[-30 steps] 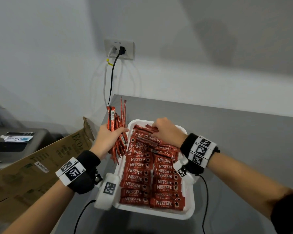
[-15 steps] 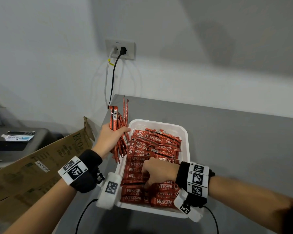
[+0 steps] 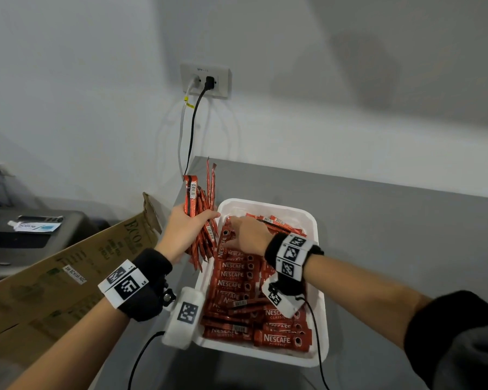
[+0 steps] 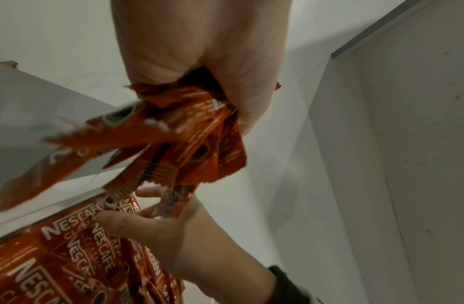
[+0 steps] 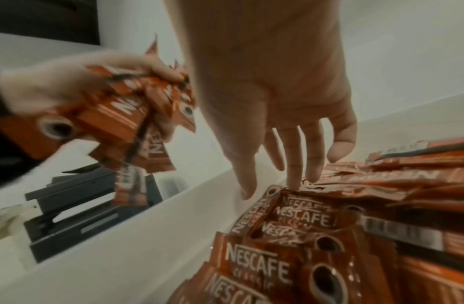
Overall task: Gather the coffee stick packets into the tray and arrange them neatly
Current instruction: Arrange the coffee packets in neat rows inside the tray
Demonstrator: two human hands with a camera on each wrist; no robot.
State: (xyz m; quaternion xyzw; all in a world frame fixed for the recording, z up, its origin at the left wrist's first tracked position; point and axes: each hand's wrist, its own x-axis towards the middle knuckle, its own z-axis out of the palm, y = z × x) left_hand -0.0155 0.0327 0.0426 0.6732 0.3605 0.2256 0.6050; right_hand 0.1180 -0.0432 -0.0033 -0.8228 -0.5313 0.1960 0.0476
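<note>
Right hand (image 3: 248, 232) returned to tray's (image 3: 320, 277) far packets (image 3: 276, 222).

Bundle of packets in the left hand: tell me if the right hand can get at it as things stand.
Probably yes. The right hand is open over the tray, holding nothing, and the bundle in the left hand sits just beside it with nothing between them.

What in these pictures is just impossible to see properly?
- Head view: the right hand and its wrist camera cover some packets in the tray, so neatness there is unknown.
- Head view: how many packets are in the bundle in the left hand; they overlap.
- Left wrist view: bundle print is blurred.
- Head view: the wall socket label is too small.
</note>
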